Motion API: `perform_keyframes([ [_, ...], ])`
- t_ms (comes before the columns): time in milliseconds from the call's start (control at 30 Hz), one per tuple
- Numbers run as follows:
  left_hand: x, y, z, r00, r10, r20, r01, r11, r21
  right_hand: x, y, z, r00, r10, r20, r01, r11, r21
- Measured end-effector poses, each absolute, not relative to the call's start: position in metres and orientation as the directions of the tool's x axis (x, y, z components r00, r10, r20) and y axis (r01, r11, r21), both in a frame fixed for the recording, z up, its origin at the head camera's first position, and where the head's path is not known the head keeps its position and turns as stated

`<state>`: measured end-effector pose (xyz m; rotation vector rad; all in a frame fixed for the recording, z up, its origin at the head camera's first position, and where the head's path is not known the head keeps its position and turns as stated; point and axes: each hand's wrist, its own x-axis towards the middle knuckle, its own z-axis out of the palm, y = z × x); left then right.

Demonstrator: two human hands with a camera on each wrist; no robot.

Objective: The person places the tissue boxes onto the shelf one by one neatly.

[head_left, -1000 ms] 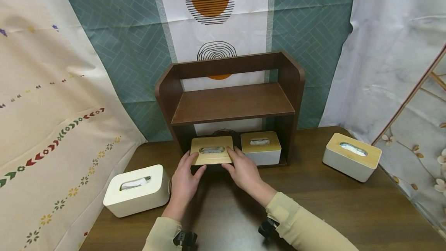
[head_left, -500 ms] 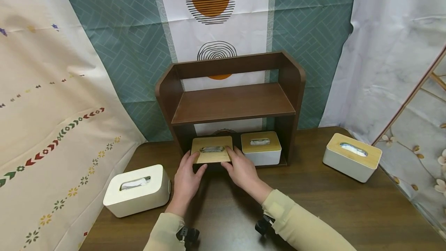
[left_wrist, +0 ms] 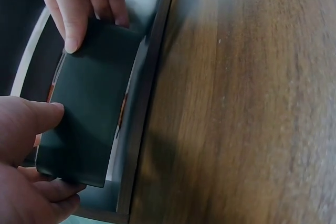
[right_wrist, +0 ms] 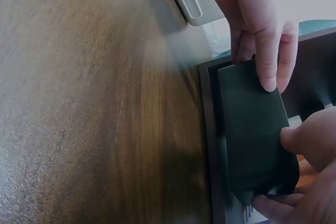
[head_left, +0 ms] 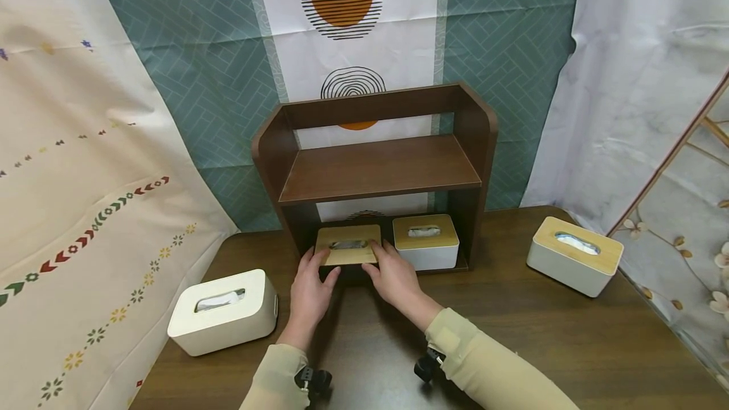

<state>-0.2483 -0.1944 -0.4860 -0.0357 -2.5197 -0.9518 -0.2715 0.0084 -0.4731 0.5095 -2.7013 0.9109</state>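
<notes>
A dark tissue box with a light wooden lid [head_left: 350, 233] is in the left part of the shelf's lower compartment. My left hand [head_left: 310, 291] grips its left end, and my right hand [head_left: 398, 280] grips its right end. Both thumbs lie against the dark front side [left_wrist: 86, 100], with fingers curled over the ends and lid. In the right wrist view the same dark side [right_wrist: 256, 129] stands just inside the shelf's front edge. To its right, in the same compartment, sits a white tissue box with a wooden lid [head_left: 426, 245].
The brown two-tier shelf [head_left: 381, 169] stands at the table's back, against a patterned curtain. An all-white tissue box [head_left: 228, 321] is on the table [head_left: 512, 334] at left. Another white tissue box with a wooden lid [head_left: 575, 258] lies at far right.
The dark tissue box has slid slightly deeper and to the right in the lower compartment. My left hand has shifted forward and right with it; my right hand has barely moved.
</notes>
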Motion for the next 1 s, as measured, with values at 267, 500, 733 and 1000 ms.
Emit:
perform_keyframes([
  [267, -0.25, -0.194, -0.496, -0.906, -0.141, 0.4, 0.16, 0.76, 0.63, -0.275, 0.004, -0.483, -0.902, -0.246, 0.356, -0.41, 0.751, -0.518],
  [500, -0.251, -0.192, -0.498, -0.91, -0.155, 0.383, 0.133, 0.767, 0.627, -0.279, -0.001, -0.486, -0.904, -0.24, 0.354, -0.404, 0.752, -0.521],
  [733, -0.252, -0.189, -0.496, -0.91, -0.166, 0.38, 0.108, 0.79, 0.604, -0.28, -0.003, -0.486, -0.911, -0.228, 0.344, -0.389, 0.752, -0.533],
  [1000, -0.253, -0.188, -0.499, -0.904, -0.189, 0.384, 0.081, 0.806, 0.587, -0.281, -0.004, -0.489, -0.909, -0.224, 0.352, -0.394, 0.737, -0.55],
])
